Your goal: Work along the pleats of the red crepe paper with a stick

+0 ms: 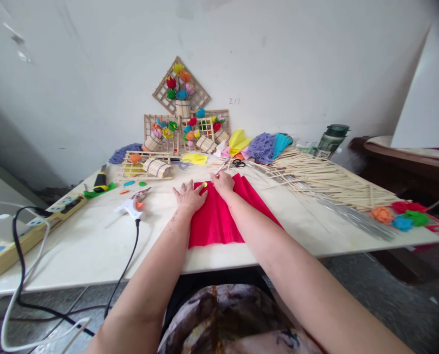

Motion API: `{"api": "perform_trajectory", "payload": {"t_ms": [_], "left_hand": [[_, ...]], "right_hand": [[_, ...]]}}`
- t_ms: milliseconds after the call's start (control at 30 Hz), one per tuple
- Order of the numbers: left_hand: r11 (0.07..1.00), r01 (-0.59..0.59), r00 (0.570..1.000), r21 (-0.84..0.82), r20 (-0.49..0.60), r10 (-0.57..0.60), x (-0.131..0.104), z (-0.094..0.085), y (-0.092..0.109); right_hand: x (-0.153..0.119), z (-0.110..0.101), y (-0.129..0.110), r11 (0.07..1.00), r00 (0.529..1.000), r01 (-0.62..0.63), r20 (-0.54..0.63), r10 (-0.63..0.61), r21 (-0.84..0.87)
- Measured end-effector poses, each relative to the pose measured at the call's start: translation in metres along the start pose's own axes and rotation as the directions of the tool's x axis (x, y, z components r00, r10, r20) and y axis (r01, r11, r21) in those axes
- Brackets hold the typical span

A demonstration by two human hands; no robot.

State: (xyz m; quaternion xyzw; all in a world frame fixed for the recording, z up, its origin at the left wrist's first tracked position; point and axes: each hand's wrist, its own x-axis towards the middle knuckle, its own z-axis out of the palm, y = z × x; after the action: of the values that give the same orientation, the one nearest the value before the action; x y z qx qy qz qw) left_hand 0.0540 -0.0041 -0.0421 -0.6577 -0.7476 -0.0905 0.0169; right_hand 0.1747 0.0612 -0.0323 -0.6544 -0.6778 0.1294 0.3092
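A red crepe sheet with folds lies on the white table in front of me. My left hand rests flat with fingers spread over the sheet's upper left edge, its fingertips near a small yellow disc. At the sheet's top edge, my right hand pinches a thin pen-like stick, which points up and to the right. Just beyond that hand lie black-handled scissors.
A glue gun with its cord, coloured discs and a power strip are on the left. Lattice frames with paper flowers stand behind. Sticks, wires, a bottle and coloured bundles lie right.
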Motion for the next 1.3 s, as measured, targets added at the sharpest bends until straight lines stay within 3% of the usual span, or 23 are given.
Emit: {"api": "perform_trajectory", "payload": {"t_ms": [167,467,633,833,1067,1300], "left_hand": [[1.0,-0.006,1.0,0.009,0.004,0.006,0.001,0.002,-0.003],[0.998,-0.049,0.997,0.031,-0.062,0.051,0.0,0.003,0.0],[0.984,-0.161,0.979,0.077,-0.114,0.17,0.0,0.003,0.004],[0.981,-0.169,0.98,0.095,-0.085,0.178,0.0,0.003,0.007],[0.956,-0.261,0.957,0.134,-0.092,0.274,-0.001,0.005,0.007],[0.965,-0.243,0.969,0.1,-0.026,0.246,0.0,0.006,0.01]], "right_hand": [[0.007,-0.001,0.008,0.999,0.999,-0.009,0.051,0.006,0.051],[0.007,-0.004,0.017,0.996,0.991,0.092,0.097,-0.093,0.019],[0.003,-0.004,0.015,0.994,0.99,0.109,0.089,-0.109,0.002],[0.003,-0.004,0.014,0.995,0.991,0.102,0.083,-0.102,0.002],[0.0,-0.006,0.012,0.992,0.991,0.108,0.08,-0.103,-0.064],[0.0,-0.001,0.015,0.978,0.98,0.197,0.047,-0.194,-0.069]]}}
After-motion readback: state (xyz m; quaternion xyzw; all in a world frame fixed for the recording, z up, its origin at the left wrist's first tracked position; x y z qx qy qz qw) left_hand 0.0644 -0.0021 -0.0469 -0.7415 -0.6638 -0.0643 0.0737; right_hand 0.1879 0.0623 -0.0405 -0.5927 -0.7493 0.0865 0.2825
